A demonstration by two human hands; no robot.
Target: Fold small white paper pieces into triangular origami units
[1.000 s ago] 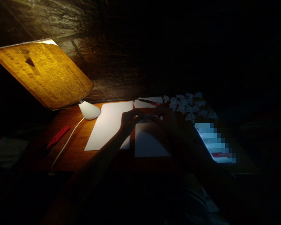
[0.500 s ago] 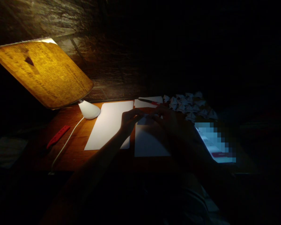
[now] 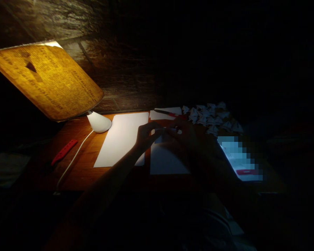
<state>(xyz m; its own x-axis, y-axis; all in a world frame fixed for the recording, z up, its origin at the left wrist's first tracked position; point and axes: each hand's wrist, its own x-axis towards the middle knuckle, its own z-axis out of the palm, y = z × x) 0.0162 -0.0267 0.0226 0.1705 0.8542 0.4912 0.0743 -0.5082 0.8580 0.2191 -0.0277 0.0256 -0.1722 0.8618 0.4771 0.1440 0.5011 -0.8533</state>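
Head camera: A left hand and right hand pinch a small paper piece between their fingertips, above a white sheet on a wooden table. Its visible long edge runs nearly level, left to right, from hand to hand; folds are too dark to tell. Folded paper shapes lie beyond the right hand.

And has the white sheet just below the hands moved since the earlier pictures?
No; the white sheet keeps its place against the white lamp base, with no visible shift either way.
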